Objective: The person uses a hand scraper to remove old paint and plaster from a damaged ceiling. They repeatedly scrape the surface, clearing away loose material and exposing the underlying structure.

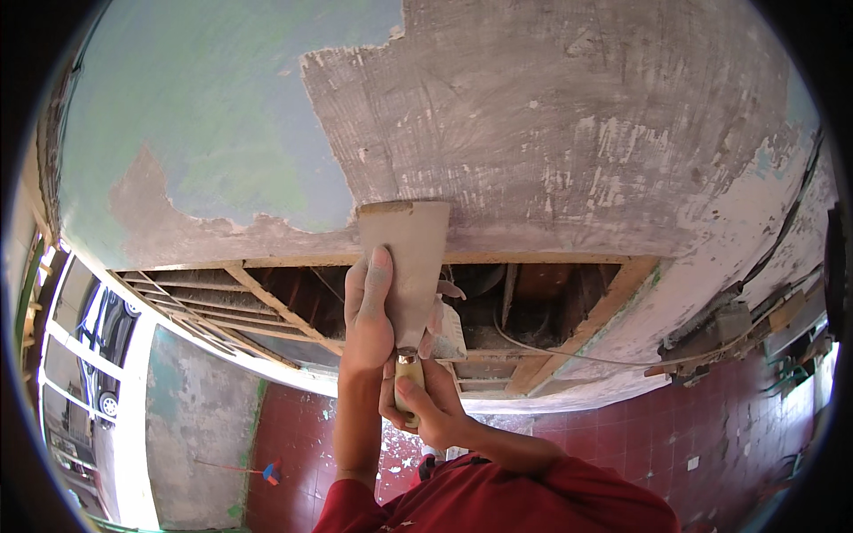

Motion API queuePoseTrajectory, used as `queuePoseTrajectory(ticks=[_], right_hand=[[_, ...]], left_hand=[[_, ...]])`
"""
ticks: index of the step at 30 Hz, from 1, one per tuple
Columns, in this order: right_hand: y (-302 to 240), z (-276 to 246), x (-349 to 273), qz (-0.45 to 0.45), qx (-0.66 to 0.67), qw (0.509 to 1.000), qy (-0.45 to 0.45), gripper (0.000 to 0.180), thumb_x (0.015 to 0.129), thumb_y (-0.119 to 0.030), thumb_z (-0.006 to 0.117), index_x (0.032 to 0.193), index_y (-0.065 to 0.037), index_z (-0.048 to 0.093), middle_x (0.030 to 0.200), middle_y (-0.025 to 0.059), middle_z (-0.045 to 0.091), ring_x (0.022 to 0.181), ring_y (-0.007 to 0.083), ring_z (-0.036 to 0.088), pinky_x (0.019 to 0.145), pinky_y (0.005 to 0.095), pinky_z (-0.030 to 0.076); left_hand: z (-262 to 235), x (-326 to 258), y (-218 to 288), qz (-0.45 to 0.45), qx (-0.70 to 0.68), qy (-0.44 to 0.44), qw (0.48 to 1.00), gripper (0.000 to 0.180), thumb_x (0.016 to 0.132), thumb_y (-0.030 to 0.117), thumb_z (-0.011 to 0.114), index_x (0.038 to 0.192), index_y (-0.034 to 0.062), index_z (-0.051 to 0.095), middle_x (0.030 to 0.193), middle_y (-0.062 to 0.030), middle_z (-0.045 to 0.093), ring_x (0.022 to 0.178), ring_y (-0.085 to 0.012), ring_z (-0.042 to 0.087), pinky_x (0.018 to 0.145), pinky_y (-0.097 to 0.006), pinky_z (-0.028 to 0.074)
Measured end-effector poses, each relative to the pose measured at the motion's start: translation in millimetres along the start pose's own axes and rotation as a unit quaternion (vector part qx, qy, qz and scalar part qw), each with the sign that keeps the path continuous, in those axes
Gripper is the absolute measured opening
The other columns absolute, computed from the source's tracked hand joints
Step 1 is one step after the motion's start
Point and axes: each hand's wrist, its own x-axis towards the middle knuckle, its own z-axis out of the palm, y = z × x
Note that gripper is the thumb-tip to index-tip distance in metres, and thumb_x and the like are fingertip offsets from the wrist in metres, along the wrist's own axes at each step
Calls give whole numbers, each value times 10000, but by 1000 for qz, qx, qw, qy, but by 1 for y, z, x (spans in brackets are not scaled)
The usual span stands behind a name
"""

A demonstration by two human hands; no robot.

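A wide scraper [413, 258] with a flat dusty blade points away from me, its broad edge against the scraped grey-brown surface [533, 151]. My right hand [435, 404] is closed round its yellowish handle [408, 377]. My left hand [369, 302] grips the blade from the left, thumb lying on the face and fingers passing behind it. Some fingertips show at the blade's right side. Left of the blade, blue-green paint [240, 115] ends in a ragged edge against the scraped area.
Just below the surface runs an opening with wooden beams [577, 342] and slats [195, 298]. A cable [577, 356] hangs across it to the right. Paint flakes litter the red tiled floor [613, 444]. At left stand a window with a car [102, 355] beyond and a blue-and-red object [272, 473].
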Motion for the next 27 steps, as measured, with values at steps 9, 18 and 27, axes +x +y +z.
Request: queuePoseTrajectory(ticks=[9, 18, 27], right_hand=[[-3, 0, -2, -6, 14, 1000, 12, 138, 958, -134, 373, 1053, -34, 381, 600, 19, 470, 462, 47, 390, 418, 199, 316], [-6, -1, -1, 8, 14, 1000, 11, 139, 955, -124, 381, 1050, -23, 383, 600, 21, 471, 466, 49, 399, 414, 197, 318], [-4, -1, -2, 6, 0, 1000, 11, 144, 959, -131, 374, 1047, -17, 385, 612, 19, 473, 471, 47, 402, 419, 198, 331]], left_hand=[[4, 0, -2, -2, 3, 32, 999, 398, 976, 337, 346, 900, -32, 474, 479, -129, 464, 312, -202, 433, 421, -311, 483], [-2, -1, -3, 4, -4, -35, 999, 476, 991, 361, 297, 1015, -72, 493, 653, -230, 593, 368, -173, 498, 289, -247, 377], [-6, 0, -5, 2, 1, -52, 999, 504, 991, 368, 291, 1036, -87, 501, 675, -233, 603, 354, -161, 493, 278, -236, 369]])
